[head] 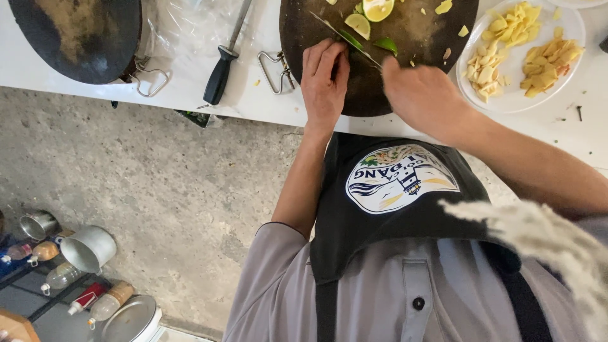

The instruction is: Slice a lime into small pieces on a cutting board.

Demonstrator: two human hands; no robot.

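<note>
knife (342, 35) long axis diagonal on the round dark cutting board (411, 25), tip toward upper left, handle end down-right into the right hand (421, 95). right hand closed around the handle (grip itself hidden behind knuckles). left hand (324, 79) flat on the board, fingers pressed together, fingertips on a green lime piece (350, 39) right under the blade. more lime on the board: a cut half (378, 9) near the top edge, a wedge (359, 25) beside it, another green piece (386, 44) just right of the blade. white plate (573, 25) right of the board, holding pale yellow sliced pieces (497, 50) and a darker orange-yellow pile (548, 63). black-handled sharpening steel (221, 73) on the white counter (190, 95), left of the board. second dark round board (79, 35) far left. metal pots (88, 248) and bottles (107, 303) down on the floor, lower left.
</note>
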